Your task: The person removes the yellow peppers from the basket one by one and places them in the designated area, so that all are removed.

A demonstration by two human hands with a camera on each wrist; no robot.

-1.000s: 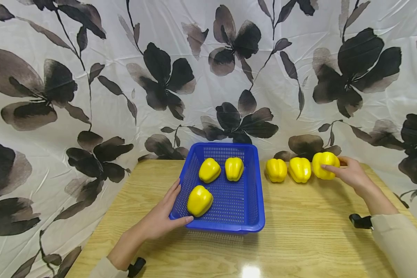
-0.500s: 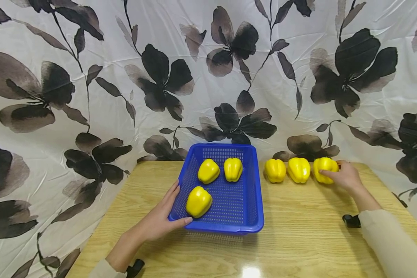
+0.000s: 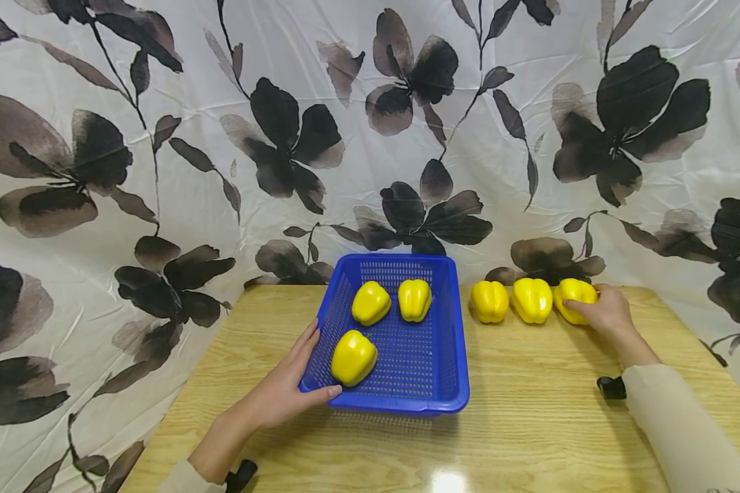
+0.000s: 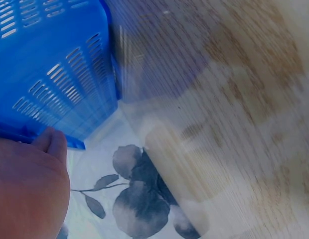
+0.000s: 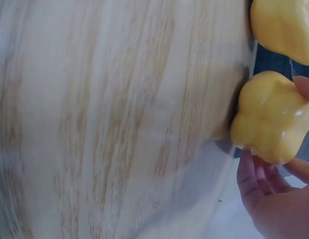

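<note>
A blue plastic basket (image 3: 395,404) stands on the table with three yellow bell peppers in it: one at the back left (image 3: 371,303), one at the back right (image 3: 414,300) and one at the front left (image 3: 354,358). My left hand (image 3: 284,387) grips its front left corner, thumb on the front rim and fingers along the left side. To the right, two yellow bell peppers (image 3: 490,302) (image 3: 533,300) stand in a row. At the row's right end my right hand (image 3: 610,315) holds another yellow bell pepper (image 3: 573,299) between thumb and fingers, low at the tabletop.
The wooden table (image 3: 530,411) ends at the back against a white cloth (image 3: 191,82) printed with dark flowers. Black wrist straps with small devices (image 3: 612,387) sit under both forearms.
My right hand has brought the held bell pepper down to the table beside the other two and tilted it slightly. The left hand and the basket stay in place.
</note>
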